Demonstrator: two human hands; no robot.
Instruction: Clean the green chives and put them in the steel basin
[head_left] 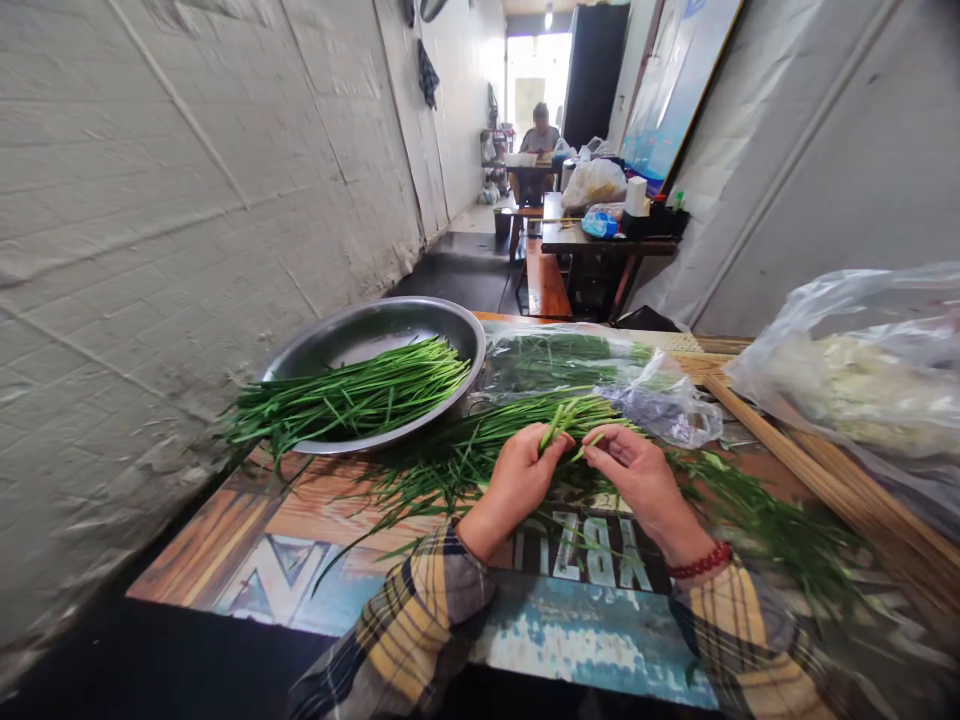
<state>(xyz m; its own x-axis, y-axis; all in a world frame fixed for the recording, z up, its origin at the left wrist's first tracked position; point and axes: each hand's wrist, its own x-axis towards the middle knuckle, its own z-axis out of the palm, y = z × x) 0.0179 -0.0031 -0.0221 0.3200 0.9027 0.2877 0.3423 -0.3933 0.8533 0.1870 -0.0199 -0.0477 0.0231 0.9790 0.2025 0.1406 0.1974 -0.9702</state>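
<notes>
Now, left hand (519, 478): pinching several chive stems (557, 424).
Right hand (639, 482): fingertips pinching a chive piece (592, 445), just beside.
Chive pile (480, 437): beyond the grip.
Chive stems: probably best held lightly, tips level.

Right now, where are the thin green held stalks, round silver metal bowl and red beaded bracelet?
Held stalks (559, 421): head view, exposed middle.
Bowl (356, 340): head view, bare inner wall.
Bracelet (703, 566): head view, middle beads.

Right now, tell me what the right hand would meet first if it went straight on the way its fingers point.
Most likely the left hand or the green stalks pinched in it; the right hand points that way across a narrow gap, though depth is unclear.
</notes>
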